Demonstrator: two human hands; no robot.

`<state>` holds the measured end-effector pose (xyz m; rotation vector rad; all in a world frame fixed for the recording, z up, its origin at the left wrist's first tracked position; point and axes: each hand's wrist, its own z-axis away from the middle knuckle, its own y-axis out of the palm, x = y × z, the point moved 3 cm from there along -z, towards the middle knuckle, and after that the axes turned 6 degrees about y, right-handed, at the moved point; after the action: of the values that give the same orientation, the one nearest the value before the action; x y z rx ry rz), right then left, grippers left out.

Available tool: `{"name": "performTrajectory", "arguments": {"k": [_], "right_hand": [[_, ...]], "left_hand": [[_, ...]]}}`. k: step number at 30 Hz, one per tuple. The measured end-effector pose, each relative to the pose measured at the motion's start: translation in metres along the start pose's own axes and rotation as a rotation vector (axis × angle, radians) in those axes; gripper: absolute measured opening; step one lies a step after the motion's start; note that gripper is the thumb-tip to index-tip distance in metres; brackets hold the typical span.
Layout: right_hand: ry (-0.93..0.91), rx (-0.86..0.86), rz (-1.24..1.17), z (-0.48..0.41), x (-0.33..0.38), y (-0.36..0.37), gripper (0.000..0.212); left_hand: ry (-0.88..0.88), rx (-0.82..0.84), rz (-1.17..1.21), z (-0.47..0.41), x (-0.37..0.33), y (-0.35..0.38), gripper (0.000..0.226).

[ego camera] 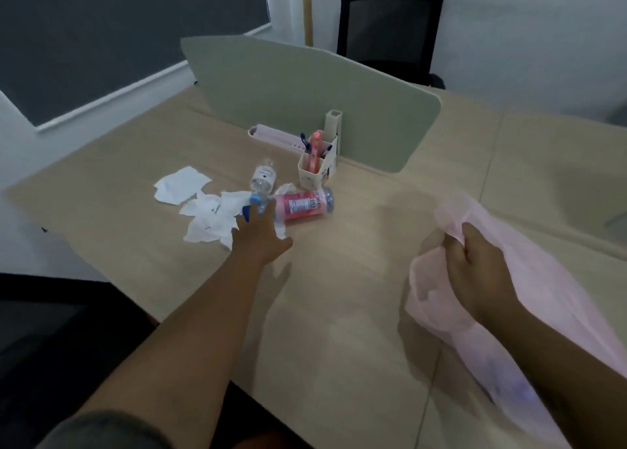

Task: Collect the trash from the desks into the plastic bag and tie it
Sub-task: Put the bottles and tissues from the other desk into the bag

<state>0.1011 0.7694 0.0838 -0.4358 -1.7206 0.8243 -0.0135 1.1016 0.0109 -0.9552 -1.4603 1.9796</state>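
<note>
A pile of trash lies mid-desk: a clear plastic bottle with a blue cap [263,184], a pink-labelled bottle [303,205] on its side, and several crumpled white papers [207,218]. My left hand [259,236] reaches over the pile, fingers apart, its fingertips at the blue cap and the pink bottle's end, holding nothing. My right hand [475,265] grips the rim of a thin pink plastic bag [529,279] that drapes over the desk to the right, partly blurred.
A beige pen holder [317,169] with pens stands just behind the trash, beside a pink tray [274,136]. A grey-green divider panel [305,99] crosses the desk [339,313]. A black office chair [390,31] stands behind it. The desk edge runs at the left.
</note>
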Motion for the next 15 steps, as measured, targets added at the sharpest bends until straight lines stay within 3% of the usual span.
{"name": "performTrajectory", "arguments": {"k": [5, 10, 13, 15], "right_hand": [[0.056, -0.062, -0.007, -0.009, -0.005, 0.01, 0.035], [0.15, -0.192, 0.025, -0.008, -0.029, 0.0, 0.032], [0.206, -0.284, 0.052, -0.007, -0.04, -0.014, 0.03], [0.236, -0.358, 0.053, -0.006, -0.045, -0.027, 0.027]], "left_hand": [[0.139, -0.038, -0.152, -0.068, -0.002, 0.012, 0.087], [0.113, -0.056, -0.258, -0.097, 0.01, 0.028, 0.079], [0.149, 0.015, -0.102, -0.098, -0.01, 0.024, 0.082], [0.311, 0.1, 0.094, -0.09, -0.044, 0.021, 0.084]]}}
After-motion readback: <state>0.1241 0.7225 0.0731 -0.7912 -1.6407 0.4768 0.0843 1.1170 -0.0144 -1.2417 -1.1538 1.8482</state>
